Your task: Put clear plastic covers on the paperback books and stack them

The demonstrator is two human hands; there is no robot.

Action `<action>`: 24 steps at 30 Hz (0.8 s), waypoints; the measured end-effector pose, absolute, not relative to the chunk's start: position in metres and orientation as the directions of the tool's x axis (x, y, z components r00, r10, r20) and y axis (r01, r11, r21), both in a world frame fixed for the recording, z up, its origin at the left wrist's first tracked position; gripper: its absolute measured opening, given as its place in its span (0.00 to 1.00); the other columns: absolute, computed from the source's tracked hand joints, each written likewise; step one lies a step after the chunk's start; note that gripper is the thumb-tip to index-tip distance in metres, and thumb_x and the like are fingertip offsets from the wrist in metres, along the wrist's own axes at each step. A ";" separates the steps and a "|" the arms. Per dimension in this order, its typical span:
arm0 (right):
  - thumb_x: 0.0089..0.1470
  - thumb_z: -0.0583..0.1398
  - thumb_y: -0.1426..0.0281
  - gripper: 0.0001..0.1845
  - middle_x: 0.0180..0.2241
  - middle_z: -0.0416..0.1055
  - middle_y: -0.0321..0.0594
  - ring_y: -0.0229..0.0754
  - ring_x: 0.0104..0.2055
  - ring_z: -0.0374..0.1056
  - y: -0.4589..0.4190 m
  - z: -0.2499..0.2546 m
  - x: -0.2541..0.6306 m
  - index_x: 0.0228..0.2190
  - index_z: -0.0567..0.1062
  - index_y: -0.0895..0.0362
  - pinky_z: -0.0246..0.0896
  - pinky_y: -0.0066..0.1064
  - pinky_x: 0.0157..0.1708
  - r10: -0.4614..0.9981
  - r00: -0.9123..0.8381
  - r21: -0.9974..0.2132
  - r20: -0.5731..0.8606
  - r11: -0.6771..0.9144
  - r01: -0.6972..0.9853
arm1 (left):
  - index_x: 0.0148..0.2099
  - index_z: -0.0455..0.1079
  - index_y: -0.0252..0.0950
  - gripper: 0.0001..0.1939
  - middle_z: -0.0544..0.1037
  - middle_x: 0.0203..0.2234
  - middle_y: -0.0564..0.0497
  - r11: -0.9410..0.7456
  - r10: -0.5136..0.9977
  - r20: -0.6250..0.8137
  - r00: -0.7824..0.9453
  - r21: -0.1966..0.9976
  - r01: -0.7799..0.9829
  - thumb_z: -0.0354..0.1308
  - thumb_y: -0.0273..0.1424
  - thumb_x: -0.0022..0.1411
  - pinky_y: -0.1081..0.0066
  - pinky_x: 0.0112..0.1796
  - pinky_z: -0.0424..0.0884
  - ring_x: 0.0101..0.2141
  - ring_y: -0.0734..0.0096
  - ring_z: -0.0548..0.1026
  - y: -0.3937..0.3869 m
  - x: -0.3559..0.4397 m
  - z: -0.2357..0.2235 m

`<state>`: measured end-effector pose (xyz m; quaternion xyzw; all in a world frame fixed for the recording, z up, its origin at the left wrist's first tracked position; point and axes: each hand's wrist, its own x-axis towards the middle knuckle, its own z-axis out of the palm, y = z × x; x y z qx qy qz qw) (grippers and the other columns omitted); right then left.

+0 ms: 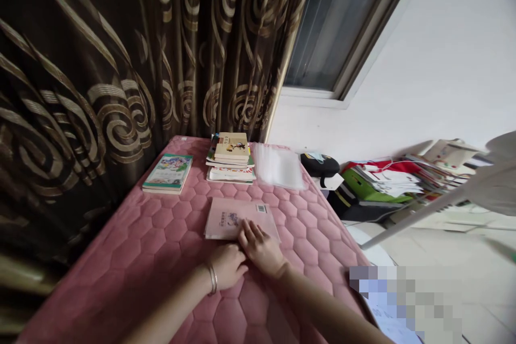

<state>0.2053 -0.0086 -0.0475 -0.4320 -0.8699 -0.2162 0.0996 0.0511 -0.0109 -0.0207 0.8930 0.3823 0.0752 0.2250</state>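
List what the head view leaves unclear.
In the head view:
Pink book: near edge partly hidden by left hand and right hand; print too small.
Stacked books: lower covers hidden by upper ones.
Bluish thing, lower right: masked by pixel blocks, cut off below.
Blurred pale object: cut off by right edge.

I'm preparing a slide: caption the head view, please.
Right hand on a pink book, left hand at its near edge; stacked books and clear plastic sleeves beyond, on a quilted mattress.
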 end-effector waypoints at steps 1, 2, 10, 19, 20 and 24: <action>0.59 0.51 0.77 0.15 0.53 0.66 0.57 0.51 0.53 0.65 -0.011 -0.055 0.207 0.46 0.71 0.62 0.66 0.40 0.47 0.698 -0.616 0.301 0.364 0.538 0.788 | 0.41 0.76 0.40 0.12 0.80 0.39 0.49 -0.618 0.696 -0.020 0.717 0.493 0.613 0.54 0.32 0.57 0.68 0.41 0.71 0.38 0.64 0.77 -0.017 0.043 -0.018; 0.59 0.51 0.77 0.15 0.53 0.67 0.57 0.50 0.53 0.66 -0.013 -0.058 0.209 0.46 0.71 0.62 0.67 0.39 0.47 0.691 -0.624 0.305 0.365 0.545 0.781 | 0.38 0.77 0.41 0.10 0.81 0.35 0.51 -0.612 0.697 0.004 0.717 0.525 0.592 0.54 0.33 0.58 0.70 0.39 0.71 0.35 0.67 0.77 -0.022 0.035 -0.014; 0.57 0.54 0.78 0.14 0.52 0.68 0.55 0.49 0.54 0.65 -0.029 -0.047 0.219 0.45 0.71 0.62 0.67 0.38 0.49 0.664 -0.658 0.210 0.356 0.629 0.749 | 0.47 0.72 0.40 0.16 0.74 0.47 0.49 -0.548 0.835 0.293 0.465 0.510 0.663 0.59 0.29 0.53 0.64 0.50 0.69 0.48 0.65 0.72 0.002 -0.019 -0.012; 0.61 0.51 0.73 0.18 0.56 0.65 0.43 0.42 0.60 0.57 -0.041 -0.041 0.237 0.52 0.69 0.57 0.60 0.34 0.56 0.798 -0.535 -0.219 0.276 0.594 0.774 | 0.49 0.72 0.43 0.19 0.71 0.53 0.51 -0.589 0.806 0.252 0.536 0.440 0.678 0.59 0.26 0.54 0.61 0.55 0.66 0.53 0.65 0.69 0.001 -0.025 -0.042; 0.61 0.51 0.71 0.18 0.56 0.65 0.42 0.41 0.60 0.58 -0.042 -0.039 0.239 0.50 0.71 0.57 0.59 0.33 0.56 0.823 -0.503 -0.285 0.264 0.565 0.775 | 0.49 0.72 0.43 0.18 0.71 0.53 0.50 -0.589 0.805 0.246 0.540 0.442 0.676 0.59 0.26 0.54 0.61 0.55 0.66 0.53 0.65 0.69 0.001 -0.025 -0.040; 0.62 0.50 0.70 0.17 0.54 0.68 0.39 0.39 0.58 0.61 -0.044 -0.033 0.244 0.46 0.75 0.55 0.59 0.32 0.56 0.874 -0.425 -0.420 0.235 0.486 0.767 | 0.48 0.73 0.42 0.17 0.71 0.54 0.50 -0.572 0.810 0.194 0.553 0.468 0.674 0.59 0.28 0.55 0.63 0.54 0.67 0.53 0.66 0.70 0.001 -0.025 -0.031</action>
